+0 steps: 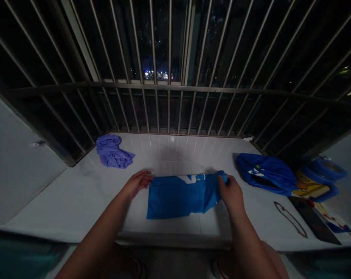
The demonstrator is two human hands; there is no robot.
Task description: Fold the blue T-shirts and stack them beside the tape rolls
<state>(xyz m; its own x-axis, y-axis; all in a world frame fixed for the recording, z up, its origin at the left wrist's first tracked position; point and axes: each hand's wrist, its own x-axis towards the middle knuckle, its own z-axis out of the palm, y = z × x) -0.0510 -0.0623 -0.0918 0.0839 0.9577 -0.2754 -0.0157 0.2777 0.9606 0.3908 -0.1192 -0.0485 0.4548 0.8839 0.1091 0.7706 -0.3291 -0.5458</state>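
Note:
A folded blue garment (175, 197) with a white print along its far edge lies on the white tiled ledge. What kind of garment it is cannot be made out. At its right end, my right hand (231, 192) is closed on the fabric, with the thumb on top and the corner bunched up. My left hand (139, 183) is beside the far left corner, its fingers apart and slightly curled. The fingertips are at the cloth's edge; whether they touch it is hard to see.
A crumpled purple cloth (113, 151) lies to the left on the ledge (73, 197). On the right are a blue bag-like item (265, 174), a yellow and blue container (317, 182), a thin cord loop (290, 219) and a dark flat phone-like object (315, 221). Metal window bars (169, 89) stand behind.

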